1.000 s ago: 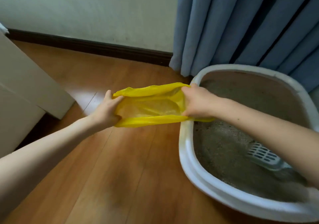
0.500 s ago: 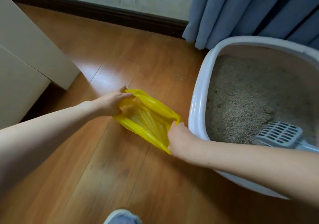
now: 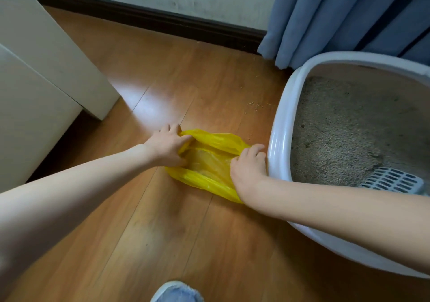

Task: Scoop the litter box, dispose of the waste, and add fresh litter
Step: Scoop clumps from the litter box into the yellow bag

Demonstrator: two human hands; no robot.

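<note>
A yellow plastic bag [image 3: 209,159] lies on the wooden floor with its mouth spread wide, just left of the litter box. My left hand [image 3: 168,146] grips the bag's left rim. At the right rim, my right hand [image 3: 249,169] holds the plastic beside the box wall. The white litter box [image 3: 277,143] on the right holds grey litter [image 3: 344,129]. A pale slotted scoop [image 3: 393,182] lies in the litter near my right forearm, its handle hidden.
A white cabinet [image 3: 46,69] stands at the left. A dark baseboard [image 3: 151,21] runs along the wall, and a blue curtain [image 3: 349,13] hangs behind the box. Spilled litter grains [image 3: 256,105] dot the floor. My knee in denim [image 3: 178,292] shows at the bottom.
Both hands have brought the bag down from the air to the floor beside the box. The bag's mouth now faces up, spread between my hands.
</note>
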